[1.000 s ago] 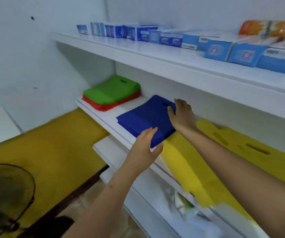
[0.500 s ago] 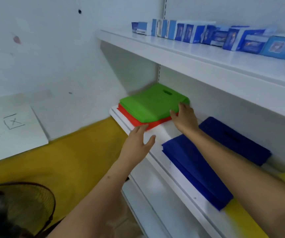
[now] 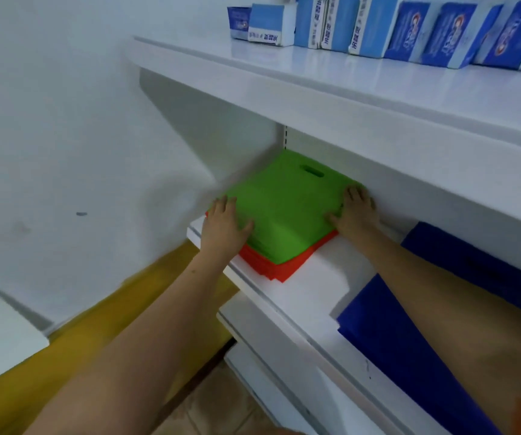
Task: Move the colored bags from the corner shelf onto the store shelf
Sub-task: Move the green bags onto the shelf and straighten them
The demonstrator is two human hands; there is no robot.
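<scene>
Under my right forearm lie the blue bags (image 3: 410,346) on the shelf (image 3: 309,287). Ahead, my left hand (image 3: 223,229) and right hand (image 3: 355,211) rest with fingers spread flat on either side of the green bags (image 3: 284,211), stacked on the red bags (image 3: 271,268). Above the fingers, blue boxes (image 3: 410,29) line the upper shelf.

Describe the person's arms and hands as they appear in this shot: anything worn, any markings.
Both arms are bare for their whole visible length: no sleeves, gloves, watch or bracelets show. The left hand and right hand wear no rings that can be made out, though the picture is slightly blurred. A tiny dark spot sits on the left forearm. Nails look short and unpainted.
</scene>
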